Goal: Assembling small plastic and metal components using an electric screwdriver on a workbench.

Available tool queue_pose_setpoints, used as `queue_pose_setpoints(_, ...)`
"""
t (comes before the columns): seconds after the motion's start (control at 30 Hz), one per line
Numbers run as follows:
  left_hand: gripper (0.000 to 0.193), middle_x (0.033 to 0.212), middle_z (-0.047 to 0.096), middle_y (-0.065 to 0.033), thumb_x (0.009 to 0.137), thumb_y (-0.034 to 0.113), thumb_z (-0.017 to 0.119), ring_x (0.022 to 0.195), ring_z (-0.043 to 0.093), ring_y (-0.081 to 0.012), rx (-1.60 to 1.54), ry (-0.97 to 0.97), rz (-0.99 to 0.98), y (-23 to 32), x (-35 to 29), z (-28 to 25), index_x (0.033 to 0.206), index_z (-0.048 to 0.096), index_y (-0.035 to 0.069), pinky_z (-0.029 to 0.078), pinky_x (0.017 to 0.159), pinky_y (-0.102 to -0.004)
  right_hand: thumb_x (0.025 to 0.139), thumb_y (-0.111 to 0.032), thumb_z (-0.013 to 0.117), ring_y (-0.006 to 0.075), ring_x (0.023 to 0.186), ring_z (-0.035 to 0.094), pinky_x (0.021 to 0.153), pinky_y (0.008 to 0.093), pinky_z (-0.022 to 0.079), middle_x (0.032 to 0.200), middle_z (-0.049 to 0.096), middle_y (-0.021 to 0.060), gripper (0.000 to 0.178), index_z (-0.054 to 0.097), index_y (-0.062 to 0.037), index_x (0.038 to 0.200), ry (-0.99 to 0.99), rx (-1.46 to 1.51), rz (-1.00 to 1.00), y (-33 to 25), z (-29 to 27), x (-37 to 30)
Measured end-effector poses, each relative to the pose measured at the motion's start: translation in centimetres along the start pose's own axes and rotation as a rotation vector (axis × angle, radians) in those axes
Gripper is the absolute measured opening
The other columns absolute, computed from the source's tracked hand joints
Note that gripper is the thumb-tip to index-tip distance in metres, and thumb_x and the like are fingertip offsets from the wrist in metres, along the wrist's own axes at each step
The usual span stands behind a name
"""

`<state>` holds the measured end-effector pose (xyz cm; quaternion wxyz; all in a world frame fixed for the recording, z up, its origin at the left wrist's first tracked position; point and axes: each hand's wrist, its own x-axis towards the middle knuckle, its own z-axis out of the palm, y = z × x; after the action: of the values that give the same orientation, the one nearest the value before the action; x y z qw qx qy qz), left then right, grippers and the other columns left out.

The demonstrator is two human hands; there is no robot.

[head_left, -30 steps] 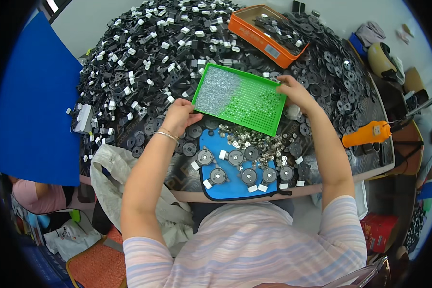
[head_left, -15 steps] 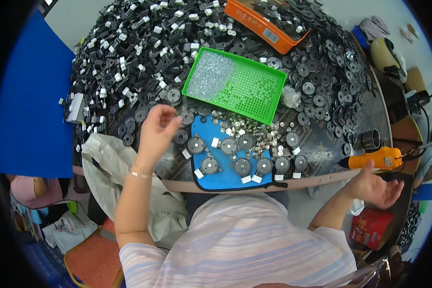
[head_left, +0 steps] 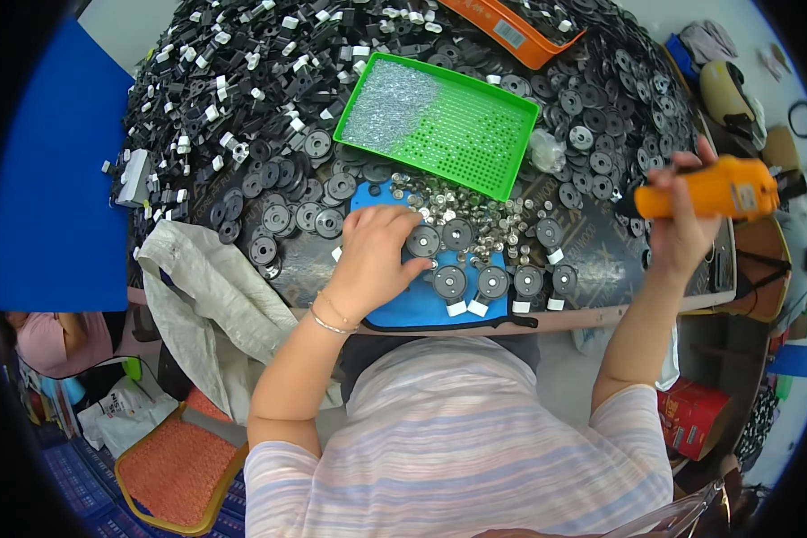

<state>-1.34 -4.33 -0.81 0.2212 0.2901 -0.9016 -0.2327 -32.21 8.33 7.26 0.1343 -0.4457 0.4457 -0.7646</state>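
While gripping the orange corded tool in the right hand, with fingers and thumb closed around its body, holds it up between two and three o'clock from the blue mat, with its dark nose aimed at nine o'clock. Had that hand empty half a second ago, with the tool lying by the edge of the table.

Has brought the left hand from above the loose wheels at ten o'clock onto the mat's nine o'clock side, with thumb and fingers apart at the edge of a black disc. Cannot tell about any grip on that disc.

See round parts with white tabs in a row from six o'clock toward three, placed as before, and silver metal pieces at one o'clock. Farther out, at twelve, find the green tray, held in both hands a second ago, now untouched. Beyond it, note an orange bin at half past twelve, with heaped dark pieces between ten and eleven.
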Motion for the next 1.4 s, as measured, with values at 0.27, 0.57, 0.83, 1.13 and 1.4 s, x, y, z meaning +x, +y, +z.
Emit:
queue_pose_setpoints(0.27, 0.040, 0.092, 0.063, -0.0105, 0.063, 0.016, 0.077, 0.096, 0.056, -0.0289, 0.053, -0.112, 0.004, 0.0, 0.9, 0.5, 0.098, 0.063, 0.004, 0.038, 0.088, -0.0404, 0.085, -0.015, 0.057, 0.0186, 0.076, 0.056, 0.080, 0.0401, 0.048, 0.098, 0.053, 0.0111, 0.030, 0.048, -0.0025, 0.111, -0.308, 0.342, 0.117, 4.2, 10.7, 1.6)
queue_pose_setpoints(0.57, 0.035, 0.084, 0.064, -0.0144, 0.064, 0.016, 0.076, 0.083, 0.060, -0.0324, -0.030, -0.118, -0.079, -0.4, 1.7, 0.9, 0.093, 0.062, 0.001, 0.044, 0.076, -0.0414, 0.081, 0.003, 0.057, 0.0136, 0.062, 0.056, 0.057, 0.0260, 0.048, 0.084, 0.058, 0.0109, 0.021, 0.051, 0.0024, 0.100, -0.346, 0.133, -0.089, 8.8, 15.0, 0.5)
queue_pose_setpoints(0.83, 0.038, 0.084, 0.065, -0.0145, 0.064, 0.018, 0.077, 0.083, 0.061, -0.0322, -0.079, -0.146, -0.104, -1.0, 1.7, 1.0, 0.096, 0.064, 0.001, 0.045, 0.076, -0.0411, 0.081, 0.003, 0.056, 0.0133, 0.062, 0.056, 0.058, 0.0258, 0.048, 0.084, 0.058, 0.0108, 0.018, 0.051, 0.0026, 0.098, -0.351, 0.109, -0.068, 9.1, 15.5, 0.6)
queue_pose_setpoints(1.13, 0.045, 0.089, 0.065, -0.0162, 0.064, 0.019, 0.078, 0.086, 0.060, -0.0338, -0.070, -0.177, -0.119, -0.9, 1.7, 0.8, 0.101, 0.064, 0.000, 0.047, 0.078, -0.0397, 0.082, 0.001, 0.057, 0.0135, 0.062, 0.056, 0.057, 0.0257, 0.048, 0.081, 0.058, 0.0105, 0.015, 0.051, 0.0019, 0.096, -0.366, 0.178, 0.035, 8.8, 15.6, 0.7)
queue_pose_setpoints(1.4, 0.045, 0.086, 0.065, -0.0159, 0.064, 0.020, 0.078, 0.085, 0.060, -0.0334, -0.079, -0.203, -0.127, -1.0, 1.8, 0.7, 0.101, 0.063, 0.000, 0.046, 0.077, -0.0399, 0.084, -0.009, 0.053, 0.0186, 0.063, 0.055, 0.062, 0.0339, 0.047, 0.093, 0.054, 0.0163, 0.022, 0.049, 0.0008, 0.103, -0.379, 0.264, -0.017, 6.5, 14.3, 1.7)
